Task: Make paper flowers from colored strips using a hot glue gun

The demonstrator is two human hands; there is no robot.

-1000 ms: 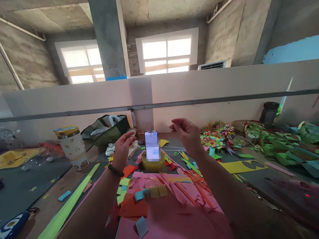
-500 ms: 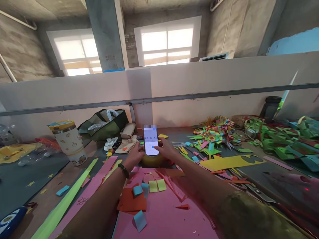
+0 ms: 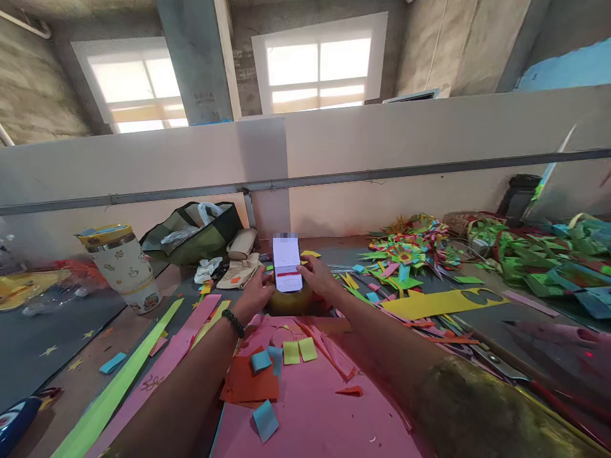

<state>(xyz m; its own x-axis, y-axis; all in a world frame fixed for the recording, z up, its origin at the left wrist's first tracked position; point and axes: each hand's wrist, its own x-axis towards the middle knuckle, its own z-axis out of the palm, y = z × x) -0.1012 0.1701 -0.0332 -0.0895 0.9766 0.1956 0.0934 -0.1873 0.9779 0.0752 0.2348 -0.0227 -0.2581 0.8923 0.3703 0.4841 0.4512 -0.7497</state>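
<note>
A smartphone (image 3: pixel 287 264) stands upright with its lit screen facing me, propped in a yellow tape roll (image 3: pixel 289 301) on the table. My left hand (image 3: pixel 256 294) rests against the phone's lower left edge and the roll. My right hand (image 3: pixel 317 277) touches the phone's right side, a finger on the screen. Below my arms lies a large pink paper sheet (image 3: pixel 319 407) with small blue, yellow and orange paper squares (image 3: pixel 282 353) on it.
A patterned tumbler with a yellow lid (image 3: pixel 123 266) stands at the left, a green bag (image 3: pixel 193 232) behind it. Colourful paper flowers (image 3: pixel 405 251) and green paper chains (image 3: pixel 534 261) fill the right. Scissors (image 3: pixel 496 366) lie at right. A white partition (image 3: pixel 382 159) backs the table.
Both hands came down from mid-air to the phone and now touch it. The screen changed from a timer display to a white page with a red bar. The view tilted slightly down.
</note>
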